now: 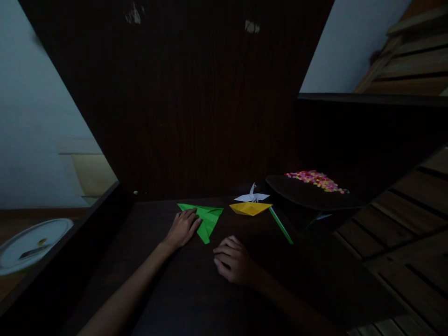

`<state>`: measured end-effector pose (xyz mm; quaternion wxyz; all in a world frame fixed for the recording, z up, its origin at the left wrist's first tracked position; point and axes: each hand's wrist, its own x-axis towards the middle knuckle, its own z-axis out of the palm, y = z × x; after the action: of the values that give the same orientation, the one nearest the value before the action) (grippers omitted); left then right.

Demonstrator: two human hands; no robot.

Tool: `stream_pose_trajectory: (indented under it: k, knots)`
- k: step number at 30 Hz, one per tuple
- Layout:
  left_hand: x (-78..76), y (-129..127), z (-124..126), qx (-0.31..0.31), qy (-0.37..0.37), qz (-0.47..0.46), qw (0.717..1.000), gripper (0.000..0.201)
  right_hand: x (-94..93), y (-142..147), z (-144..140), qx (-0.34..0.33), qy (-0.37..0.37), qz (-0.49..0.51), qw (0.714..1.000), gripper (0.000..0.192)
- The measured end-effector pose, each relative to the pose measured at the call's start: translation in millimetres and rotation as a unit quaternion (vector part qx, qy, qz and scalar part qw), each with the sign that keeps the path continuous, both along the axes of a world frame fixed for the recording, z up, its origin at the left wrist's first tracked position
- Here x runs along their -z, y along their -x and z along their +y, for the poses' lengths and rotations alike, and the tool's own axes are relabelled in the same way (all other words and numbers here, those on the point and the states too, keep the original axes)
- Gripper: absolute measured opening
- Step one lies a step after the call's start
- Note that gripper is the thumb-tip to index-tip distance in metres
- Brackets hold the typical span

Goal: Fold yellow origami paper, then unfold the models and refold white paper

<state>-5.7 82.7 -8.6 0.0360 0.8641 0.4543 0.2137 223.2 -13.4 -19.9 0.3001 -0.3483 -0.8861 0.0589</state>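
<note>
Green folded paper (207, 219) lies on the dark table (157, 280), its long point aimed toward you. Your left hand (182, 228) rests flat on its left edge, fingers spread. Your right hand (233, 259) sits loosely curled and empty, just beside the tip.

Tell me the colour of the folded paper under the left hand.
Bright green folded paper, clearest in the head view.

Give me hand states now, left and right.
Left hand: open, flat, pressing on the green folded paper.
Right hand: fingers curled, resting on the table, holding nothing.
</note>
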Motion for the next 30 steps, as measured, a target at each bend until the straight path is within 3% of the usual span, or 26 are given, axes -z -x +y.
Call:
stream_pose_trajectory:
  k: [7,14,20,25,30]
  knots:
    - [6.2,31,-30,0.007,0.029,-0.015,0.999,0.033,-21.1,35,4,0.016,0.019,0.016,1.000,0.026]
    - [2.5,39,-57,0.058,0.072,-0.011,0.996,0.060,-24.3,56,24,0.020,0.055,-0.058,0.997,0.033]
    - [-7.5,48,-64,0.038,0.127,-0.050,0.990,0.074,-21.6,59,24,0.011,0.078,-0.111,0.991,0.036]
    - [-23.0,56,-66,0.048,0.108,-0.064,0.991,0.056,-23.5,60,19,0.006,0.044,-0.164,0.985,0.042]
    - [-28.9,72,-62,0.012,0.069,-0.056,0.996,0.038,-25.4,61,21,-0.015,0.003,-0.191,0.981,0.043]
